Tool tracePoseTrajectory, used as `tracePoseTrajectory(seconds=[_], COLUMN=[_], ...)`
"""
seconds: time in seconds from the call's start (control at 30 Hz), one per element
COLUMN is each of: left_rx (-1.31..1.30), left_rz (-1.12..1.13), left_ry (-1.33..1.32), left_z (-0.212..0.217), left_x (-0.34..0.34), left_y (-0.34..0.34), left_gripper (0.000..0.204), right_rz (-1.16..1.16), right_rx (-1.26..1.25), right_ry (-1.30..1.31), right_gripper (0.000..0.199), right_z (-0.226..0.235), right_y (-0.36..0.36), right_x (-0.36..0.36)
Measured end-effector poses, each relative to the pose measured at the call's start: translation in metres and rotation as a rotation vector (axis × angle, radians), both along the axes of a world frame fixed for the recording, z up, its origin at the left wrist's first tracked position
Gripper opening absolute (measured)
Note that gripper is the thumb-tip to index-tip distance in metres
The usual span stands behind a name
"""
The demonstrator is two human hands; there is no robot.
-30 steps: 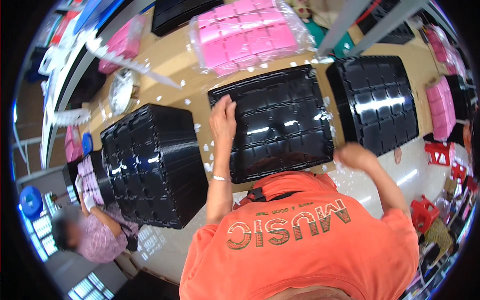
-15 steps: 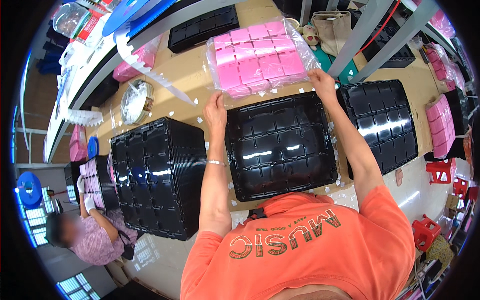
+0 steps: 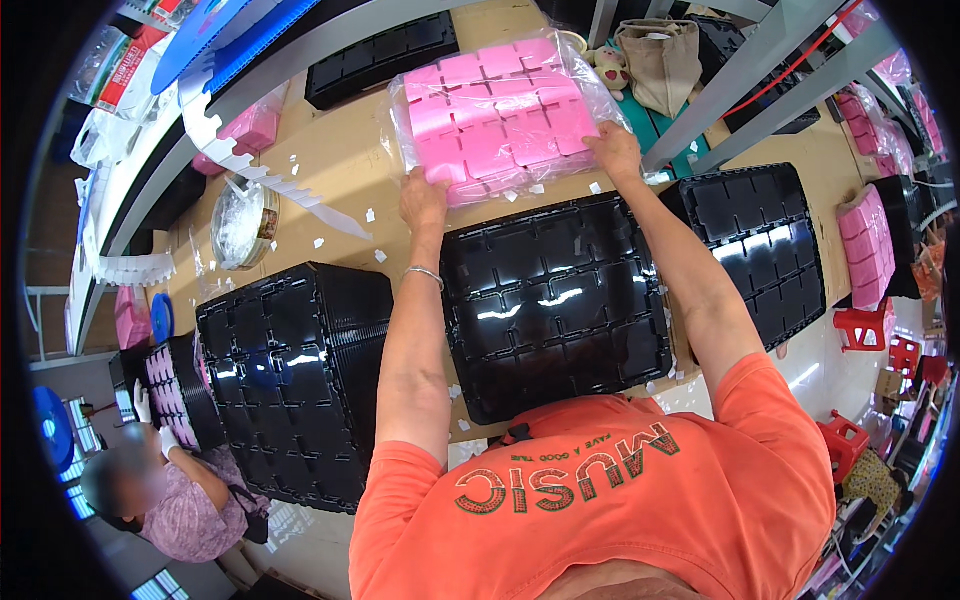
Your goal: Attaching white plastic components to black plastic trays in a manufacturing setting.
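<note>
A stack of pink slotted sheets [image 3: 500, 110] lies in a clear plastic bag [image 3: 607, 105] on the far side of the bench. My left hand [image 3: 425, 198] grips the near left corner of this bagged stack, fingers curled against it. At the near right corner, my right hand [image 3: 613, 152] holds the bag's edge and side. Between my forearms sits a glossy black plastic tray [image 3: 555, 300] with a grid of cross-shaped ridges. The undersides of both hands' grips are hidden.
A tall stack of black trays [image 3: 285, 385] stands at left, more black trays [image 3: 750, 235] at right. A round clear tub [image 3: 243, 225] and paper scraps lie on the brown bench [image 3: 320, 190]. Grey metal posts [image 3: 745, 95] rise at far right. A gloved co-worker [image 3: 195, 500] works at far left.
Both hands have moved from the loose bag edge onto the pink stack's near corners, gripping closer. The whole view has shifted slightly.
</note>
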State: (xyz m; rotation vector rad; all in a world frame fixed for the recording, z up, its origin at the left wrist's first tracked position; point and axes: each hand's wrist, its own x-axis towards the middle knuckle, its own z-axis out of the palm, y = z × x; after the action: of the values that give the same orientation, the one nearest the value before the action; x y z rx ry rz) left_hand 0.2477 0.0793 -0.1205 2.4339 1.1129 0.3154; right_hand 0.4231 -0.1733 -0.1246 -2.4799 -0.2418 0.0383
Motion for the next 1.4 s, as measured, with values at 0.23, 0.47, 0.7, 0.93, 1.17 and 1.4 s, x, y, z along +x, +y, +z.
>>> tracePoseTrajectory(seconds=[0.23,0.47,0.7,0.93,1.17,1.4], left_rx=[-0.045,0.155,-0.91,-1.235,-1.3,-1.315], left_rz=[0.088,0.032,0.206,0.224,0.207,0.242], left_ry=[-0.126,-0.273,-0.553,-0.646,-0.759,-0.714], left_z=[0.005,0.01,0.026,0.064,0.089,0.069], left_x=[-0.002,0.004,0.014,0.014,-0.005,-0.059], left_y=[-0.001,-0.006,0.021,0.007,0.012,0.006], left_gripper=[0.027,0.022,0.017,0.027,0.029,0.022], right_rz=[0.128,0.227,-0.058,0.499,0.452,0.332], right_rx=[-0.318,-0.298,0.101,0.148,0.021,0.07], right_ry=[-0.18,-0.347,0.006,-0.684,-0.784,-0.737], right_gripper=[0.024,0.025,0.028,0.053,0.058,0.047], right_z=[0.038,0.026,0.042,0.066,0.024,0.018], right_y=[0.005,-0.009,-0.004,0.051,0.063,-0.002], right_x=[-0.012,0.003,0.02,-0.093,-0.08,-0.059])
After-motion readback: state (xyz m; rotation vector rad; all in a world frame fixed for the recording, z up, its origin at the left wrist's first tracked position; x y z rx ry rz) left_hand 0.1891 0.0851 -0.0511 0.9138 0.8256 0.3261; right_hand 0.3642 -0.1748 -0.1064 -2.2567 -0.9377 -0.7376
